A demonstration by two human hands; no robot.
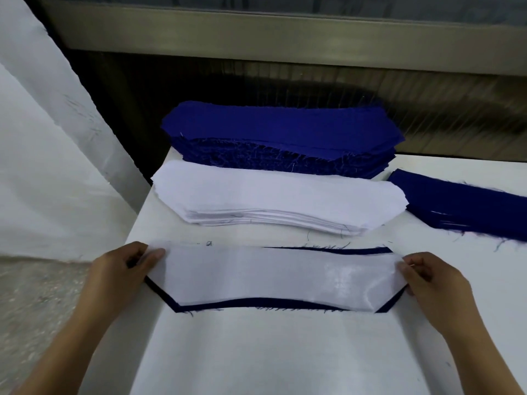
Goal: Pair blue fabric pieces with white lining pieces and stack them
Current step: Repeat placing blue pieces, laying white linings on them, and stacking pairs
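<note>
The left hand (125, 269) and the right hand (436, 283) were placed at the two ends of a lining (271, 277). The left end was pinched between the left thumb, laid on top, and the curled fingers. The right end was pinched in the same way by the right hand, thumb uppermost.

The lining was spread flat at the near middle of the table (256, 354), on top of a blue piece (256, 302) of the same outline. The blue piece was almost wholly covered. Only a narrow dark margin was seen along the near edge, at the near corners, and as a thin strip along the right part of the far edge. The two shapes were thus closely but not exactly matched.

Just beyond the pair, a white stack (273, 195) of lining pieces was seen, its layers fanned slightly at the near edge. Behind it, touching or nearly touching, a thicker blue stack (282, 138) was set at the far edge of the table, its frayed edges turned toward the viewer. To the right, a lower blue pile (462, 201) was laid at a slant and was cut off by the edge of the view. A few loose threads were scattered on the table between the stacks and the pair.

A pale ledge (285, 32) was seen at the far side, and white cloth (42, 138) at the left.
</note>
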